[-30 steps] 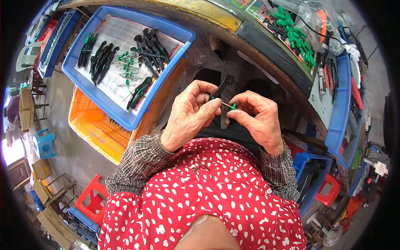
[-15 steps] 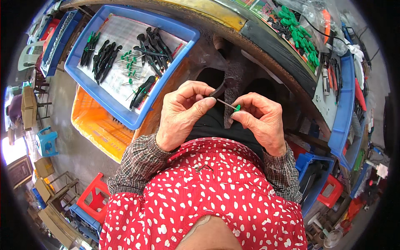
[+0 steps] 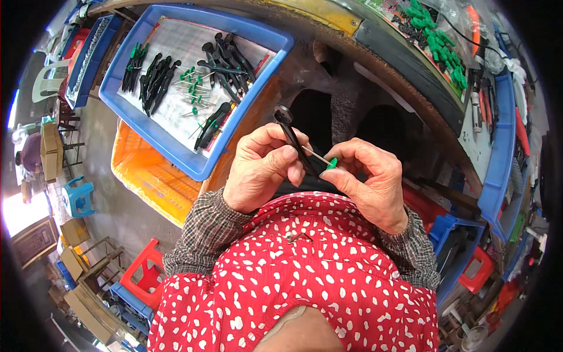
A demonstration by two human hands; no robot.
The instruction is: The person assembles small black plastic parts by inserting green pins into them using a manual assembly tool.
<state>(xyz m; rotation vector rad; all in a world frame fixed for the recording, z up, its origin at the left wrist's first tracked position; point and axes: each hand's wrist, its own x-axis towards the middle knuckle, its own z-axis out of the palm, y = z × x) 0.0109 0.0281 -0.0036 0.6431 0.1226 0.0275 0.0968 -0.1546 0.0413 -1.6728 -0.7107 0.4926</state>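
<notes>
Between the thumb and fingers of my left hand (image 3: 258, 170) is a slender black handle-like part (image 3: 291, 136), standing tilted with its rounded end up. My right hand (image 3: 372, 182) pinches the green head of a thin metal pin (image 3: 332, 163). The pin's shaft points left and meets the side of the black part; whether its tip is inside cannot be seen. Both hands are above my lap. To their upper left, a blue tray (image 3: 284, 44) holds bundles of similar black parts (image 3: 158, 85) and several loose green-headed pins (image 3: 194, 88) on paper.
An orange crate (image 3: 153, 176) sits beneath the tray. The bench edge (image 3: 404, 73) curves across the upper right, with a heap of green pieces (image 3: 437, 44) and hand tools behind it. A long blue bin (image 3: 491, 176) is at right. A red stool (image 3: 149, 273) stands lower left.
The black part has turned from lying low and pointing away to standing more upright between my hands. The green-headed pin stays in my right hand. The whole view has shifted slightly.
</notes>
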